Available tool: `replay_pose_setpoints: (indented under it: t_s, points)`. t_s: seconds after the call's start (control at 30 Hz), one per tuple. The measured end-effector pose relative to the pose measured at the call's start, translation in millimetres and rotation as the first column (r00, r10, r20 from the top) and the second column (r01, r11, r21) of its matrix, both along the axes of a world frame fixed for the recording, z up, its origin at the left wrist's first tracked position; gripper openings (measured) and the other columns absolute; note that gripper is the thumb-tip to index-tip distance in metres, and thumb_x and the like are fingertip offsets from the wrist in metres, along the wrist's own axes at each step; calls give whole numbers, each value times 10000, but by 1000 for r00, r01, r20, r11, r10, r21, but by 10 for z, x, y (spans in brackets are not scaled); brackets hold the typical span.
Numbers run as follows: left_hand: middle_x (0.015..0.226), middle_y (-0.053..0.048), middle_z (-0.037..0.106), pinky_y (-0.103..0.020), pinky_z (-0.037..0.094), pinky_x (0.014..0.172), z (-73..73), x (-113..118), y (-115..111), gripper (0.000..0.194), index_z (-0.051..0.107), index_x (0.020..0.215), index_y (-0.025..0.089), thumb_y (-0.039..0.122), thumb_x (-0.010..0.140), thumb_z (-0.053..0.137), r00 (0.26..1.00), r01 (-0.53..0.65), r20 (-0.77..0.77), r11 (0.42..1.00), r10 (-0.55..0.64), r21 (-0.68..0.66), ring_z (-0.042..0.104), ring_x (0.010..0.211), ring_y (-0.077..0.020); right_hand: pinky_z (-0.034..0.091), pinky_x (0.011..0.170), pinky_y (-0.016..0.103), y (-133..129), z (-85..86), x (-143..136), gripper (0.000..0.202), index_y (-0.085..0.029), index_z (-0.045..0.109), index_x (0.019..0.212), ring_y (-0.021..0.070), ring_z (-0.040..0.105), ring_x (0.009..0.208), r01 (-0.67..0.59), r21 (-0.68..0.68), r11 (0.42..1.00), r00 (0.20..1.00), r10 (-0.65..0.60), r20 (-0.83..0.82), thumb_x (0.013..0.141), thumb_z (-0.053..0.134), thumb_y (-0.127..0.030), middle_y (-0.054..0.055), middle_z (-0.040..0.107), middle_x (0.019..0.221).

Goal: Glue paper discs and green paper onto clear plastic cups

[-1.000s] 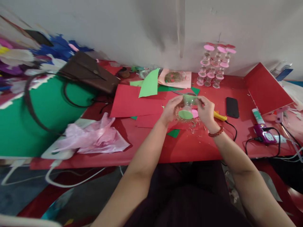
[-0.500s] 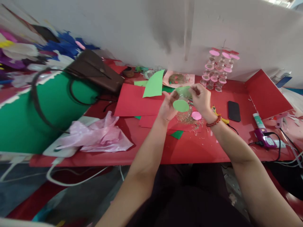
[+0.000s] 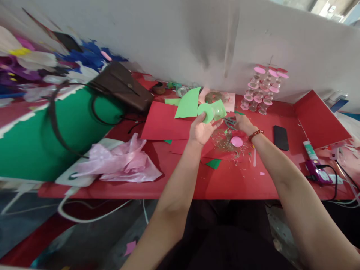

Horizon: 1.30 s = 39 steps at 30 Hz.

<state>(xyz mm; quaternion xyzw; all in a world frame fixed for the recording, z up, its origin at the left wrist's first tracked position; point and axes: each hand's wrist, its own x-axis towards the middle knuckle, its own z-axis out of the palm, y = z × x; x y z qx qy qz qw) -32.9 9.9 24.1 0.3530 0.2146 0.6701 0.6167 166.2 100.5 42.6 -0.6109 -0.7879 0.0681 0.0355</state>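
Note:
My left hand (image 3: 201,129) is closed around a small clear plastic hourglass-shaped piece (image 3: 215,111). One end of it carries a light green paper disc (image 3: 206,112), and a light green paper piece (image 3: 221,108) covers the other. Grey-handled scissors (image 3: 231,122) lie just right of it, and my right hand (image 3: 244,124) has its fingers closed at them; the fingertips are partly hidden. Below the hands a pink disc (image 3: 237,141) rests among scattered glue strands (image 3: 225,141).
Clear pieces with pink discs (image 3: 258,92) stand stacked by the wall. Light green paper (image 3: 188,103) lies on red sheets (image 3: 165,122). A phone (image 3: 281,137) is on the right, with a purple device (image 3: 319,172). A brown bag (image 3: 123,88) and pink plastic (image 3: 123,159) are left.
My right hand has let go of the green paper on the clear piece and moved down to the scissors. My left hand has tipped the piece and shifted it slightly left.

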Motion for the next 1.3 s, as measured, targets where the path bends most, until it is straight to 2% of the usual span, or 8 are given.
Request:
replay_pose_setpoints:
  t_s: [0.17, 0.37, 0.57, 0.7, 0.8, 0.87, 1.07, 1.3]
  points:
    - [1179, -118, 783, -516, 603, 1038, -34, -58, 56, 523, 705, 1010, 251, 708, 757, 742, 999, -31, 39, 1000, 31, 4, 657, 1350, -330, 546, 841, 324, -3, -32, -104, 402, -101, 666, 1231, 279, 744, 1038, -23, -33, 999, 994, 26, 109, 870, 815, -193, 231, 768, 1166]
    - [1125, -102, 800, -437, 619, 1028, -155, -135, 165, 464, 707, 958, 242, 663, 768, 753, 993, -78, 88, 995, 84, -70, 717, 1250, -279, 547, 917, 403, -95, 259, -159, 529, -117, 588, 1406, 340, 730, 1125, -75, 57, 996, 981, 63, 183, 899, 740, -126, 264, 744, 1245]
    - [1079, -97, 816, -419, 626, 992, -135, -84, 154, 413, 695, 928, 237, 577, 719, 798, 988, -108, 100, 986, 121, -123, 744, 1180, -275, 535, 760, 317, -408, 321, 21, 303, -184, 717, 1179, 222, 712, 851, -28, 94, 995, 986, 43, -162, 878, 682, -161, 98, 787, 977]
    - [1042, -78, 819, -445, 631, 989, -102, -51, 114, 376, 688, 929, 251, 554, 733, 795, 998, -52, 43, 995, 55, -81, 763, 1138, -276, 533, 731, 315, -798, 117, 263, 391, -218, 688, 1165, 175, 661, 771, -12, 93, 996, 668, 77, -740, 805, 779, -340, 2, 734, 870]
    - [1012, -62, 822, -453, 643, 953, -95, -43, 78, 333, 699, 922, 263, 534, 750, 789, 1000, -23, -9, 999, 23, -44, 773, 1103, -275, 496, 640, 288, -1065, 18, 374, 521, -249, 611, 1187, 142, 583, 677, -56, -25, 998, 456, 3, -890, 780, 806, -509, -44, 641, 800]
    - [1017, -61, 823, -452, 647, 937, -86, -32, 45, 317, 711, 918, 268, 531, 757, 783, 999, -9, -51, 1000, 8, -16, 766, 1130, -285, 491, 625, 293, -1191, -9, 404, 491, -275, 575, 1175, 143, 560, 664, -98, -67, 993, 412, -21, -911, 821, 752, -565, -55, 592, 790]
    - [1055, -64, 810, -480, 647, 948, -16, 75, -94, 393, 731, 1005, 266, 507, 708, 823, 991, 63, -112, 997, -68, -44, 745, 1187, -321, 524, 782, 408, -1297, -110, 424, 509, -249, 630, 1130, 244, 630, 830, -47, 239, 970, 700, 203, -685, 743, 806, -529, 26, 649, 856]
    - [975, -75, 751, -517, 591, 1030, 45, 190, -207, 595, 665, 1192, 261, 562, 693, 786, 969, 86, -232, 996, -86, -10, 731, 1160, -327, 526, 838, 423, -1282, -218, 457, 447, -251, 685, 1190, 241, 634, 826, 8, 360, 933, 694, 254, -674, 745, 716, -231, 34, 692, 866]
